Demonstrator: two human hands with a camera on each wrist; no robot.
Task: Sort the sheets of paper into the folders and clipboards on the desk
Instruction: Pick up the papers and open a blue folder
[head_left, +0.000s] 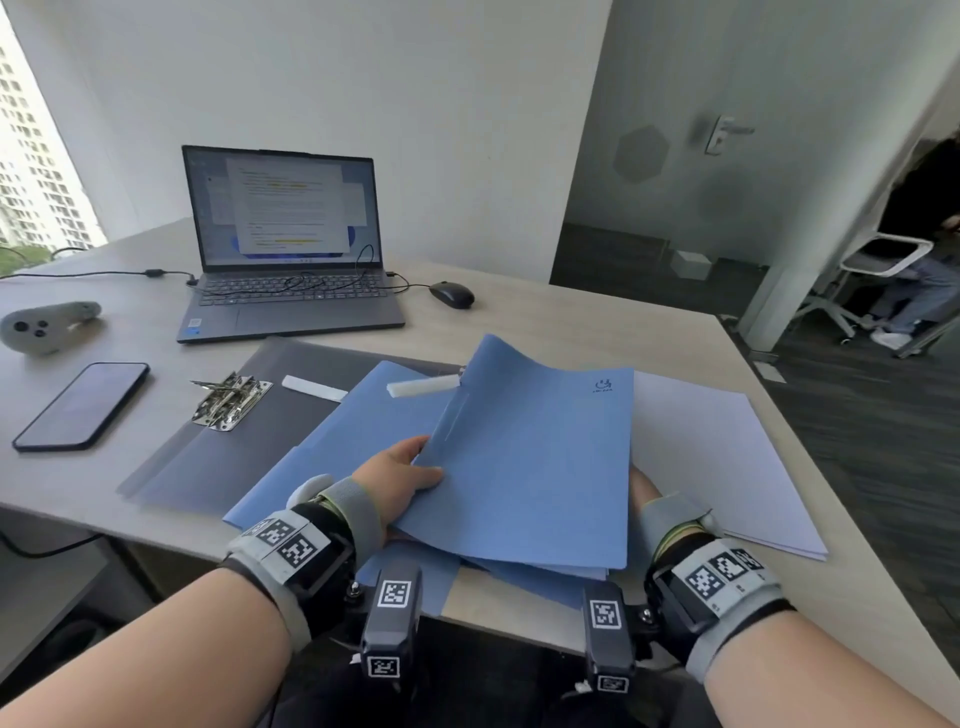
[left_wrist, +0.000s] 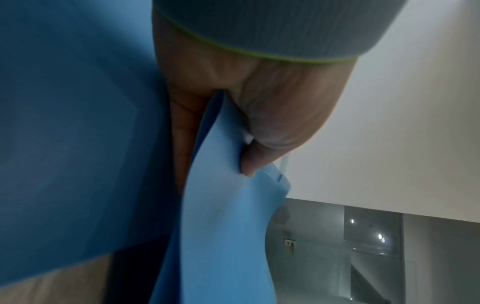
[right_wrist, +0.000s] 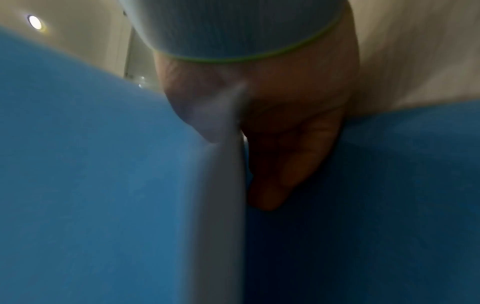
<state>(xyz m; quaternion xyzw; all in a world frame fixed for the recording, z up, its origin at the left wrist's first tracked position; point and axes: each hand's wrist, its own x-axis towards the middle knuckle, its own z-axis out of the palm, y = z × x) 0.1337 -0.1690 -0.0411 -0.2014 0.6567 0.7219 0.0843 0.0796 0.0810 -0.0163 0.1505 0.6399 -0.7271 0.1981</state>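
Blue folder (head_left: 524, 462) lifted at the near edge of the desk (head_left: 571, 322), tilted, cover bowed, above more blue folders (head_left: 332, 457) spread flat beneath. Left hand (head_left: 397, 475) gripping the folder's left edge, thumb on top of the cover, fingers tucked underneath; in the left wrist view, thumb (left_wrist: 253, 162) pressed on the light blue sheet, fingers behind it. Right hand (head_left: 644, 486) mostly hidden behind the folder's right edge in the head view; in the right wrist view, blurred, thumb on one face of the blue cover and fingers (right_wrist: 280, 185) on the other, pinching it. Stack of white paper sheets (head_left: 727, 457) flat on the desk just right of the folder, partly covered by it. Grey clipboard (head_left: 249, 431) with a metal clip (head_left: 228, 399) lying left of the folders, partly under them. Two white strips (head_left: 314, 388) (head_left: 423, 386) resting on the clipboard and on a flat folder. Smartphone (head_left: 83, 405) face up farther left, grey controller (head_left: 47, 327) behind it. Open laptop (head_left: 285, 244) at the back, screen lit, computer mouse (head_left: 452, 294) just to its right.
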